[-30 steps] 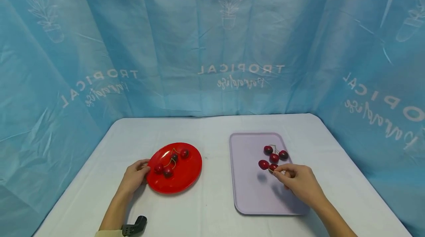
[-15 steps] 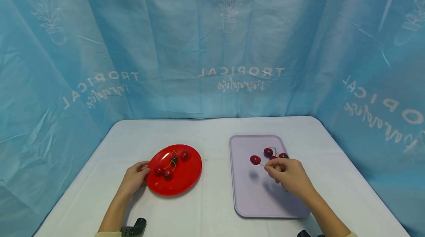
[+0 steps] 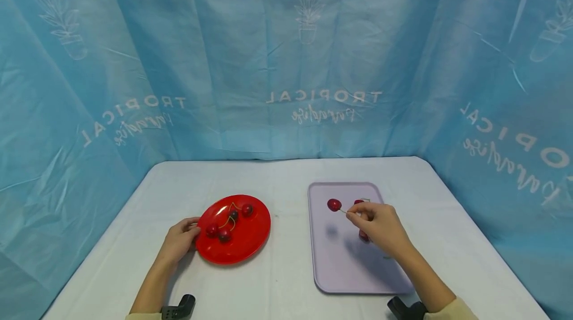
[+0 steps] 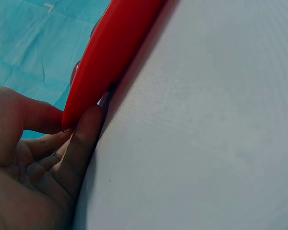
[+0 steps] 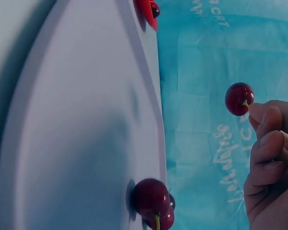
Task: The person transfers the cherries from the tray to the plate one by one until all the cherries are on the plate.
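Note:
My right hand [image 3: 380,226] pinches a dark red cherry [image 3: 334,205] by its stem between thumb and index finger. In the right wrist view this cherry [image 5: 239,98] hangs in the air, above the lilac tray [image 3: 333,265] in the head view. More cherries [image 5: 151,199] lie on the tray, partly hidden behind the hand in the head view. My left hand [image 3: 179,241] grips the near-left rim of a red plate [image 3: 252,240], with the thumb on top and fingers under the rim [image 4: 86,91]. Several cherries [image 3: 224,235] with stems rest on the plate's left half.
A white cloth [image 3: 288,240] covers the table, with a strip of it between plate and tray. Blue printed curtains [image 3: 233,61] enclose the back and both sides. A dark wrist device [image 3: 179,306] is on the left wrist, another [image 3: 407,308] on the right.
My right hand has lifted the cherry from beside the others and carried it left and farther from me. My left hand keeps its hold on the plate's rim.

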`<state>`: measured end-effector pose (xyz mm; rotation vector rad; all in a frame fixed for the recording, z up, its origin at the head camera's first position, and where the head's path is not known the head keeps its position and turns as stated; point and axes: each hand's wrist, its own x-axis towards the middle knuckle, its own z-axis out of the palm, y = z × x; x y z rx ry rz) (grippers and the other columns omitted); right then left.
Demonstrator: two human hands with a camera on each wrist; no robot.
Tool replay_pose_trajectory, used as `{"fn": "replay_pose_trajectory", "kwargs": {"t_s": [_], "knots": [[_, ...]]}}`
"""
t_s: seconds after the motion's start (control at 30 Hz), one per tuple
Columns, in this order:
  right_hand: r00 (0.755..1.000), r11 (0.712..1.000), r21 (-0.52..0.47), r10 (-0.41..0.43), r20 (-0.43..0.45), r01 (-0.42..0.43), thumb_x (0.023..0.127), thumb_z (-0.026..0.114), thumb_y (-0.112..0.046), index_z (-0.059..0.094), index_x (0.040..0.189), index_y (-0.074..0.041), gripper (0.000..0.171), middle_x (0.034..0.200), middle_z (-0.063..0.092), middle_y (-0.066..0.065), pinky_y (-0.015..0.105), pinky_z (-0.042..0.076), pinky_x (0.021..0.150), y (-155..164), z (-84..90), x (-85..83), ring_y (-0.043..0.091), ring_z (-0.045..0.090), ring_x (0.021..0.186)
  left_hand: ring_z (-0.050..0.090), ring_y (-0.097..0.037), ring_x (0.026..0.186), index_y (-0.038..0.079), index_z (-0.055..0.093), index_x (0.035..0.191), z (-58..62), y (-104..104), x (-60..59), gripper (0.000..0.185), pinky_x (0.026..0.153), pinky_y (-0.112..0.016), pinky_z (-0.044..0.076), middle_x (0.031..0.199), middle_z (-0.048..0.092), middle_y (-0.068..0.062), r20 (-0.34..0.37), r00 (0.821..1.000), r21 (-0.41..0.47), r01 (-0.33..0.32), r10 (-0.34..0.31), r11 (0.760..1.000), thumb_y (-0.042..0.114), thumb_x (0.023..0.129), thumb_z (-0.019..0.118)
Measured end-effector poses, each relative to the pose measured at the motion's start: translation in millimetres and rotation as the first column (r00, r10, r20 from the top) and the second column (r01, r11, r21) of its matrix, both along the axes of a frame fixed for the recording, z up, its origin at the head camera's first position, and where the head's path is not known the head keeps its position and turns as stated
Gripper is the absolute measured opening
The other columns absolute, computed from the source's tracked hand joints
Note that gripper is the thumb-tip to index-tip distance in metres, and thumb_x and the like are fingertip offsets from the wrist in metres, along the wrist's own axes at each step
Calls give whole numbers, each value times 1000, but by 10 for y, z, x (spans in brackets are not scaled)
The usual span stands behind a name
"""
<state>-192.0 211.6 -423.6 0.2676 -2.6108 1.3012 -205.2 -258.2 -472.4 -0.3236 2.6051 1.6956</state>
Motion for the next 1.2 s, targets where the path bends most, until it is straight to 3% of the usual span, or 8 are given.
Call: {"fn": "replay_pose_trajectory", "kwargs": {"t_s": [0.17, 0.57, 0.83, 1.2], "knots": [[1000, 999, -18, 27, -10, -27, 85, 72, -39, 72, 89, -16, 23, 52, 52, 2, 29, 43, 39, -44, 34, -23, 18, 50, 42, 62, -22, 89, -4, 45, 135, 16, -4, 4, 41, 70, -28, 55, 125, 54, -26, 8, 1000, -2, 0, 1, 1000, 15, 98, 48], [1000, 1000, 7, 18, 5, -18, 85, 74, -30, 72, 87, -23, 8, 53, 53, 1, 30, 41, 39, -138, 15, -118, 18, 46, 39, 62, -22, 86, -3, 45, 135, -4, -30, -22, 41, 70, -28, 56, 123, 54, -25, -2, 1000, 11, 4, -4, 1000, 14, 98, 48], [998, 999, 6, 35, 55, -36, 85, 73, -32, 72, 89, -23, 10, 54, 54, 2, 28, 37, 37, -215, 19, -170, 18, 45, 40, 62, -22, 89, -3, 45, 136, 5, -25, 0, 42, 71, -28, 56, 124, 54, -26, 6, 1000, 8, 5, -5, 1000, 14, 98, 48], [997, 997, -5, 76, 34, -76, 85, 74, -28, 73, 87, -21, 7, 52, 53, 1, 27, 37, 36, -285, -43, -209, 18, 44, 39, 62, -22, 89, -4, 46, 135, -13, -27, -12, 41, 70, -29, 56, 122, 55, -26, -5, 1000, 13, 5, -5, 1000, 12, 98, 48]]}}
